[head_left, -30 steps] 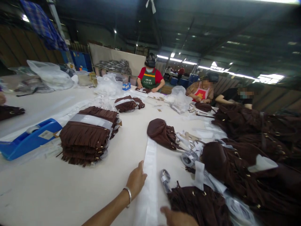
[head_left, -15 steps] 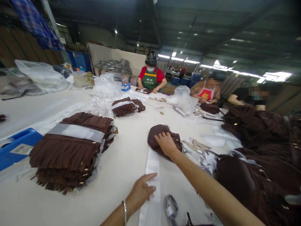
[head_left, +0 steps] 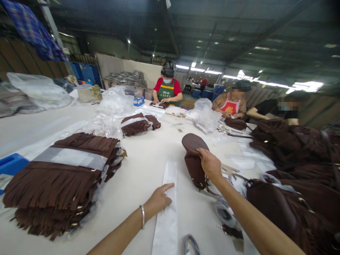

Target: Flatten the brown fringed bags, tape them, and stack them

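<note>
My right hand (head_left: 211, 163) pinches the upper edge of a dark brown leather bag (head_left: 195, 170), which is tilted off the table with its smooth oval end up. Metal fittings and a strap show at the bag's lower end. My left hand (head_left: 159, 199), with a silver bangle at the wrist, rests on a long white strip of paper or plastic (head_left: 166, 230); its index finger is stretched out and the thumb stands apart. That strip lies flat on the white table, pointing away from me. A small coiled strap in clear wrap (head_left: 190, 244) is near the front edge.
Fringed brown bags banded in white form a stack (head_left: 61, 177) at the left, beside a blue tape dispenser (head_left: 13, 164). More brown bags (head_left: 281, 205) are heaped at the right. Clear plastic bags (head_left: 204, 115) and paper scraps lie about. Several co-workers sit across the table.
The brown bag has been lifted and tipped up by my right hand, shifting to the right off the white strip. My left hand stays on the strip. The view has turned slightly.
</note>
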A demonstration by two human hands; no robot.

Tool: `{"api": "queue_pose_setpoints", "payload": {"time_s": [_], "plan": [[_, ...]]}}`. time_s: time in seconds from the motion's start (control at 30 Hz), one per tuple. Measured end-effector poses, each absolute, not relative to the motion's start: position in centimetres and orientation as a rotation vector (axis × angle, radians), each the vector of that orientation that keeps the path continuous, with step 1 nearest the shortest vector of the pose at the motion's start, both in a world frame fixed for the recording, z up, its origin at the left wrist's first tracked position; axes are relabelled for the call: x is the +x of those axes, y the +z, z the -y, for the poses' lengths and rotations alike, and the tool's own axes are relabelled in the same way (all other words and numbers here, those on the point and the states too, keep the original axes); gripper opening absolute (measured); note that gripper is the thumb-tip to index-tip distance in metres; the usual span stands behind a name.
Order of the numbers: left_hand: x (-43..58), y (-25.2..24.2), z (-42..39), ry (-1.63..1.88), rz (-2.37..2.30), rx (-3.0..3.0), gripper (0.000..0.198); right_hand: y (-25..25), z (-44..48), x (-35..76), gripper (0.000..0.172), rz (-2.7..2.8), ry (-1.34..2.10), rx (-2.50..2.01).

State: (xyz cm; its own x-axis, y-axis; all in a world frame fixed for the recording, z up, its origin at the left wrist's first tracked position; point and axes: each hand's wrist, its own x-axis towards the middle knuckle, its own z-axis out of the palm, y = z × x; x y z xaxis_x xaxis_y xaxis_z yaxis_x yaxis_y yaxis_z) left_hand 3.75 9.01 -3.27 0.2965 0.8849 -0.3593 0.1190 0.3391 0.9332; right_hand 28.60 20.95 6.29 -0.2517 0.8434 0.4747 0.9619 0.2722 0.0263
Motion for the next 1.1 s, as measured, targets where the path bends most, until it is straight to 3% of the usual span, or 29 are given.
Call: {"api": "queue_pose_setpoints", "payload": {"time_s": [0.43, 0.73, 0.9, 1.03, 1.1], "plan": [[3.6, -2.3, -14.1, 0.753, -1.092, 1.115, 0.059, 6.4, -17.6, 25.8, 0.039, 2.438, -0.202, -1.151], [2.1, -3.9, -15.8, 0.726, -1.175, 1.174, 0.011, 5.2, -20.8, 22.2, 0.038, 2.760, 0.036, -0.902], [2.4, -5.6, -15.5, 0.781, -1.412, 1.207, 0.019, 4.5, -21.5, 19.7, 0.032, 3.052, -0.118, -1.014], [2.5, -5.0, -12.8, 0.925, -1.585, 1.307, 0.007, 4.1, -20.5, 17.9, 0.023, 3.091, -0.193, -1.091], [2.5, -4.2, -10.1, 0.989, -1.616, 1.370, 0.016, 4.0, -19.8, 17.2, 0.021, 3.096, -0.232, -1.147]]}}
